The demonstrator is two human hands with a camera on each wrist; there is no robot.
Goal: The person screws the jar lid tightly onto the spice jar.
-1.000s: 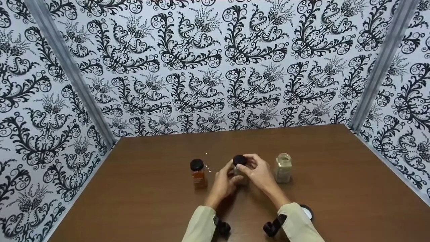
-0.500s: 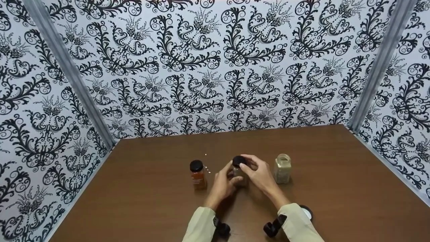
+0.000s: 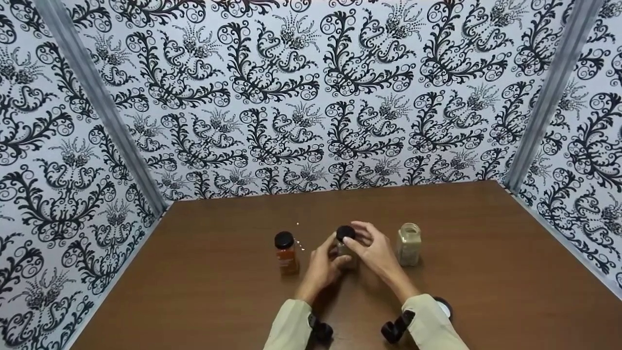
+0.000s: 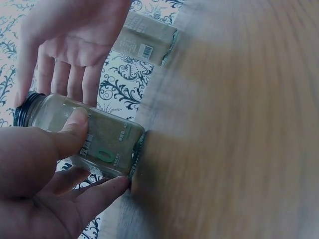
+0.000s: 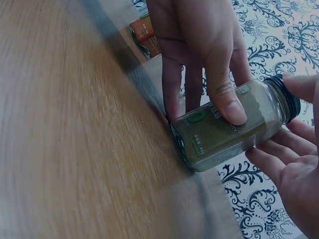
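- Patterned wall (image 3: 291,97), black scrolls on white, rising behind and at both sides.
- Brown table (image 3: 218,301), wood-grained, running up to the wall.
- Pale sleeves (image 3: 290,323) reach in from the near edge.
- Right hand (image 3: 378,250): thumb and fingers pinch the black lid of the middle jar, thumb on the near side, other fingers behind.
- Left hand (image 3: 323,267): curled round the same jar's body, thumb across its printed face. Hands close together, one on lid, one on glass.
- Middle jar (image 4: 107,132): upright between the hands, brownish powder inside; whether its base touches the tabletop, cannot tell.
- Orange jar (image 3: 287,260): black-capped, standing left of the left hand.
- Pale jar (image 3: 409,248): open-mouthed, upright, right of the right hand.
- Loose lid (image 3: 444,308): white inside showing, partly behind the right sleeve.
- Light specks (image 3: 301,245): scattered just beside the orange jar.
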